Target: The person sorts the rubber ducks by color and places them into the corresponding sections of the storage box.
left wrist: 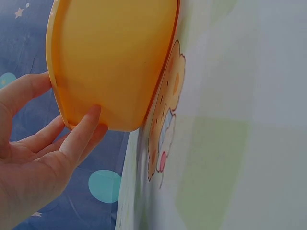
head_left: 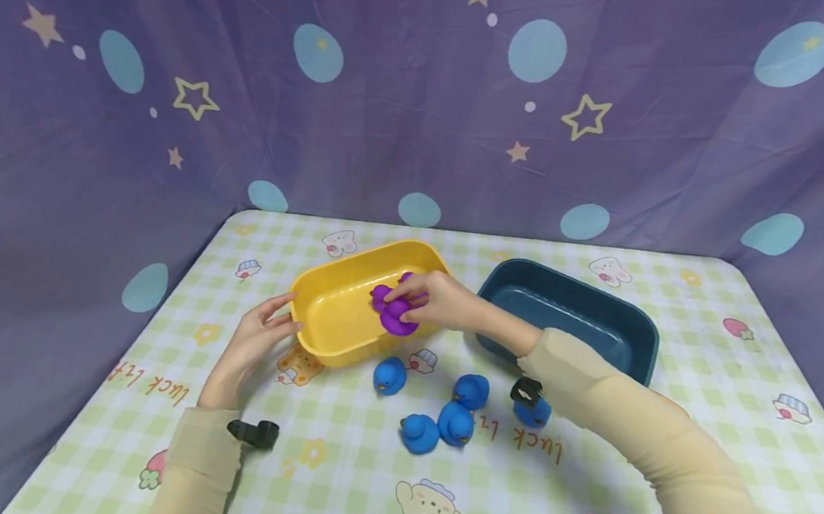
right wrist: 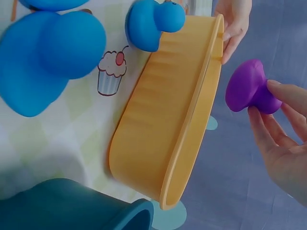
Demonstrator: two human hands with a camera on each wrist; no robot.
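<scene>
My right hand point(head_left: 441, 299) pinches a purple rubber duck point(head_left: 398, 319) between thumb and fingertips, above the right part of a yellow plastic tub point(head_left: 334, 316). In the right wrist view, the held duck point(right wrist: 249, 88) is beyond the tub's rim point(right wrist: 192, 112). Another purple duck point(head_left: 380, 296) lies in the tub beside the held one, and a bit of a further purple duck point(head_left: 406, 276) shows behind my fingers. My left hand point(head_left: 256, 337) rests against the tub's left end; in the left wrist view, its extended fingers point(left wrist: 81, 136) touch the outer wall.
Several blue rubber ducks point(head_left: 419, 434) stand on the checked tablecloth in front of the tubs. One of them point(head_left: 533, 413) is partly covered by the right wrist's camera. A dark teal tub point(head_left: 521, 298) stands at the right, partly behind my right forearm. A purple patterned curtain hangs behind the table.
</scene>
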